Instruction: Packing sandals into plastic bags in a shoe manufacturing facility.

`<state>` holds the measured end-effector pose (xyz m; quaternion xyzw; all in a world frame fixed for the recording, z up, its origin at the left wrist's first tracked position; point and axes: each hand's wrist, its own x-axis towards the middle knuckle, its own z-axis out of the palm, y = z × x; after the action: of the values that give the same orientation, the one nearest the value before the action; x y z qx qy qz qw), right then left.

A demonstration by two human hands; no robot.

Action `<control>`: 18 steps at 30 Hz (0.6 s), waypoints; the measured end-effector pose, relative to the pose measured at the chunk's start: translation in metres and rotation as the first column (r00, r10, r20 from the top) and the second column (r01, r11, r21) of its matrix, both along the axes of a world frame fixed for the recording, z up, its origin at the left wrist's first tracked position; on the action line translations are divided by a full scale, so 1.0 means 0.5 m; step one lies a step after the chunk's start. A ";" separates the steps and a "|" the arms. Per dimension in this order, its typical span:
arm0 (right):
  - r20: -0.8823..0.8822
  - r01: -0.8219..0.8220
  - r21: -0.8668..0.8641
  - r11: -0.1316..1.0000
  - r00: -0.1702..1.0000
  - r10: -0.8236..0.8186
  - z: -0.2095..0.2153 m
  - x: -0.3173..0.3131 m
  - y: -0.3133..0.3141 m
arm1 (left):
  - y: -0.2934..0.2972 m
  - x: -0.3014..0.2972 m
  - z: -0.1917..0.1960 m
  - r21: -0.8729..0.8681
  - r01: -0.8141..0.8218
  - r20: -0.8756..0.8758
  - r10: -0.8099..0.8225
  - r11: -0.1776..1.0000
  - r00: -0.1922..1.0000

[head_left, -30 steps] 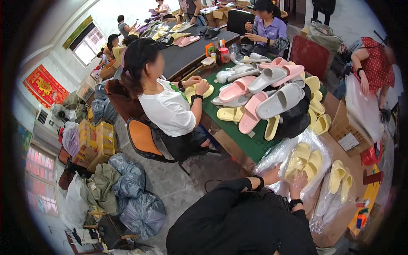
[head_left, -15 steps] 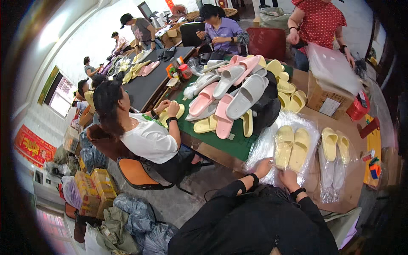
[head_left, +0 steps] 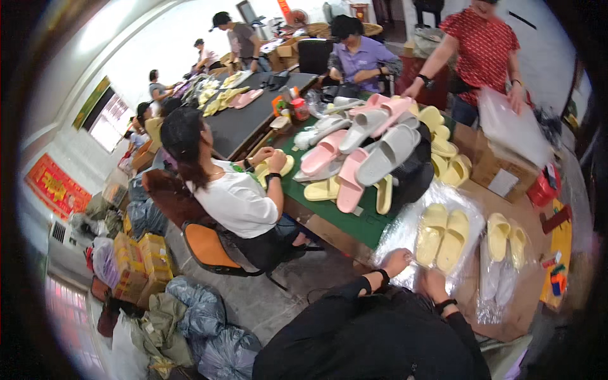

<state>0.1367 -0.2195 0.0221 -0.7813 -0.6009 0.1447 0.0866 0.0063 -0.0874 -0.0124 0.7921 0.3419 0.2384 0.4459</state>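
A pair of yellow slide slippers [head_left: 451, 244] lies side by side on a stack of clear plastic bags [head_left: 394, 233], soles down, in front of me. My left hand [head_left: 398, 261] is closed on the bag's near left edge, beside the left slipper's heel. At the near edge below the heels, my right hand [head_left: 435, 285] has its fingers drawn together on the plastic; its fingertips are partly hidden. To the right, another yellow pair [head_left: 498, 235] rests partly inside a clear bag [head_left: 495, 285].
Beyond the bags rises a heap of grey, pink and yellow slippers [head_left: 386, 152]. A cardboard box [head_left: 506, 174] with plastic sheets stands at the far right. A seated co-worker [head_left: 231, 202] handles yellow slippers at left; a co-worker in red [head_left: 478, 57] stands across the table.
The whole view has shifted, so the table appears lower and further right. The co-worker in red now stretches an arm toward the slipper heap. My hands remain at the bag's near edge.
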 end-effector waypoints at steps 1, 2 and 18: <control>-0.024 0.017 0.004 1.000 1.000 -0.017 -0.008 0.002 -0.003 | -0.006 0.005 0.011 -0.360 0.033 0.087 -0.002 0.932 0.996; -0.049 0.017 0.016 1.000 0.999 -0.016 -0.007 -0.004 0.002 | 0.007 -0.007 -0.011 -0.395 0.100 0.096 -0.067 0.913 0.993; -0.033 -0.029 0.004 1.000 0.999 0.029 0.006 0.010 0.020 | 0.027 0.001 -0.035 -0.667 0.019 -0.016 -0.040 0.745 0.999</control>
<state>0.1417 -0.2097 0.0253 -0.7698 -0.6110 0.1579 0.0956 0.0070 -0.0739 -0.0301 0.5896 0.3985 0.0820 0.6978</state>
